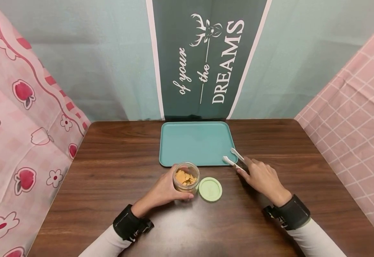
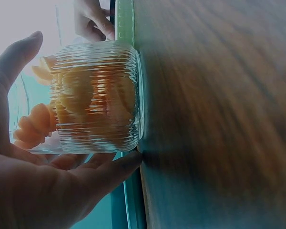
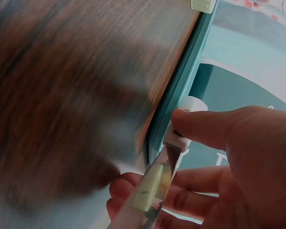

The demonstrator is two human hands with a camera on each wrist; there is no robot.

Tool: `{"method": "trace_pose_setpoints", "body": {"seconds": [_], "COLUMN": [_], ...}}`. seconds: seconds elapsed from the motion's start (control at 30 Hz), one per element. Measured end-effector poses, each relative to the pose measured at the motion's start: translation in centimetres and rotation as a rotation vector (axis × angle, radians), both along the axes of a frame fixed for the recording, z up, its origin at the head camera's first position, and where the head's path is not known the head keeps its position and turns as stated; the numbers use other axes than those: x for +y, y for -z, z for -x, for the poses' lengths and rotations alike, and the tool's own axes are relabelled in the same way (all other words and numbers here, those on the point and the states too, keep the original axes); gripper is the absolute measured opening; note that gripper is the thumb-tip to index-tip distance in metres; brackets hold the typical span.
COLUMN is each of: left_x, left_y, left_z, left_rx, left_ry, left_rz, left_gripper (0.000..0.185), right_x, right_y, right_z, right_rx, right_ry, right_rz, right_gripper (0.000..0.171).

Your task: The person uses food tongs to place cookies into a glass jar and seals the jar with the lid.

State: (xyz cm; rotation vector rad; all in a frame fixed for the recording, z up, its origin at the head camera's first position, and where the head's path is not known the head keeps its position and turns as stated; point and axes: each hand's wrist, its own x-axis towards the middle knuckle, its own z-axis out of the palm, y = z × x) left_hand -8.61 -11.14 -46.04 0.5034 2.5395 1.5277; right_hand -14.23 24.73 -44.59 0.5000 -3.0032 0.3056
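My left hand (image 1: 169,187) holds a clear glass jar (image 1: 194,188) from its left side, thumb in front and fingers around the back. Inside are yellow-orange pieces (image 1: 185,177), with wavy edges in the left wrist view; the jar's side (image 2: 97,95) is finely ribbed there. Right of the jar, a round light-green lid (image 1: 210,189) lies on the table. My right hand (image 1: 265,178) grips white tongs (image 1: 239,155), their two tips apart over the tray's near right corner with nothing between them. In the right wrist view, the thumb (image 3: 205,126) presses on the tongs.
A teal rectangular tray (image 1: 194,142) lies at the back middle of the brown wooden table (image 1: 116,153), beyond the jar. Behind the table hangs a grey-green cloth with lettering (image 1: 206,71). Pink patterned cloths border the left and right sides.
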Motion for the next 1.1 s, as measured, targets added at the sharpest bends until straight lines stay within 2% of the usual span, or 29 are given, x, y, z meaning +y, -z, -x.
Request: {"method": "trace_pose_setpoints", "body": {"seconds": [0.23,0.53,0.7,0.9,1.1], "left_x": [0.0,-0.1,-0.1,-0.1,0.0], "left_y": [0.1,0.1,0.2,0.2,0.2], "left_z": [0.0,0.0,0.0,-0.1,0.0], "left_rx": [-0.001,-0.002,-0.007,-0.003,0.004], "left_ry": [-0.001,-0.001,-0.003,-0.003,-0.005], "left_rz": [0.0,-0.006,-0.011,-0.012,-0.01], "left_gripper": [0.089,0.09,0.09,0.089,0.09], "right_x": [0.1,0.0,0.1,-0.2,-1.5], "right_y": [0.4,0.5,0.3,-0.9,-2.6], "right_z": [-0.1,-0.3,-0.4,-0.9,-1.7], "right_rx": [0.02,0.011,0.028,0.051,0.16], "right_ry": [0.019,0.027,0.013,-0.002,-0.093], "right_rz": [-0.053,-0.057,-0.062,-0.05,-0.044], "right_gripper": [0.054,0.054,0.063,0.071,0.066]}}
